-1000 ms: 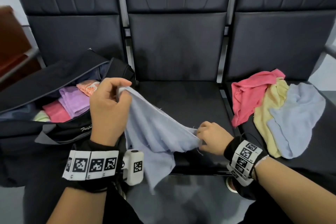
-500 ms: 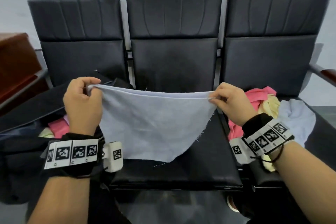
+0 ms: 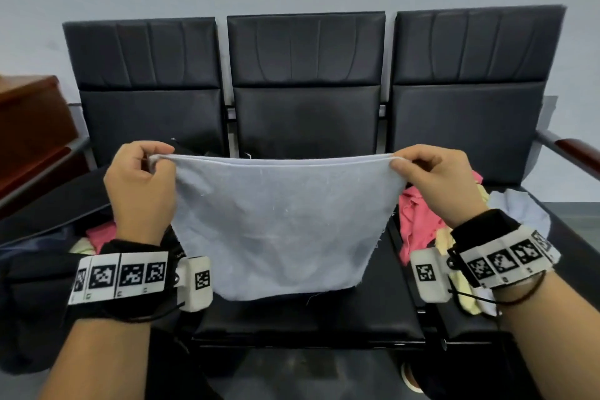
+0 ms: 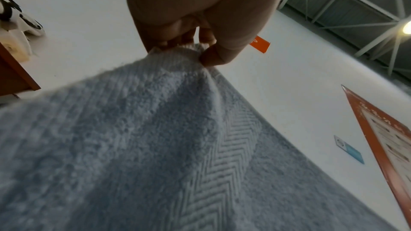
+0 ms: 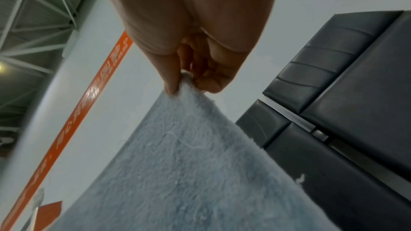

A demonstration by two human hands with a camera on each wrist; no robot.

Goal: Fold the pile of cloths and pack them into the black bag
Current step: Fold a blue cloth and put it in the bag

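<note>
A light blue cloth (image 3: pixel 279 221) hangs stretched in the air above the middle seat, doubled along its top edge. My left hand (image 3: pixel 152 166) pinches its top left corner, and my right hand (image 3: pixel 402 164) pinches the top right corner. The wrist views show the same cloth (image 4: pixel 155 138) (image 5: pixel 189 164) held between thumb and fingers. The open black bag (image 3: pixel 42 273) lies on the left seat with pink and pale cloths inside. A pile of pink, yellow and blue cloths (image 3: pixel 418 221) lies on the right seat, partly hidden by my right wrist.
Three joined black seats (image 3: pixel 305 120) stand against a pale wall. A brown wooden piece of furniture (image 3: pixel 29 127) stands at the far left. A wooden armrest (image 3: pixel 571 149) ends the bench on the right.
Both hands have risen and spread apart, pulling the blue cloth from a loose drape into a taut, doubled sheet held up above the middle seat.
</note>
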